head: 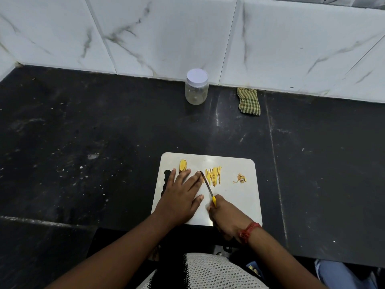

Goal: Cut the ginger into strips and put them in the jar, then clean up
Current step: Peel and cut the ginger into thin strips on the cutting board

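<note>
A white cutting board (pixel 235 197) lies on the black counter in front of me. My left hand (pixel 181 195) rests flat on the board, fingers spread, fingertips pressing down beside the knife blade; whatever is under them is hidden. My right hand (pixel 227 217) grips a yellow-handled knife (pixel 208 188), whose blade points away toward my left fingertips. Yellow ginger strips (pixel 213 175) lie just right of the blade. Ginger slices (pixel 182 165) sit at the board's far left. A small heap of scraps (pixel 241 178) lies near the right edge. The clear jar (pixel 196 86) with its white lid on stands by the wall.
A folded green checked cloth (pixel 249 101) lies to the right of the jar against the white marble-tiled wall (pixel 166 34). The black counter (pixel 83 132) stretches wide to the left and right of the board. The counter's front edge is just below the board.
</note>
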